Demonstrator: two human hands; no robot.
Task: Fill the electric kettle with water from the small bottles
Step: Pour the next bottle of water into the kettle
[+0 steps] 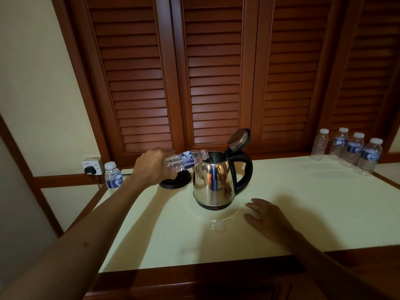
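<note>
One small bottle [187,159] is lying nearly level in the left hand [152,166], whose fingers [171,174] are wrapping its ribbed clear plastic base. Its long axis is running rightward from them, neck over the open mouth of the polished steel kettle [213,182]; water is probably flowing, though no stream shows. Right hand [267,217] is resting flat and empty on the cream worktop [303,208], just beside the kettle. Four capped bottles [348,150] are standing well apart, far right.

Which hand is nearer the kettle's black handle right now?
Right. The right hand rests flat on the table below the handle; the left hand holds the tilted bottle across the kettle.
</note>
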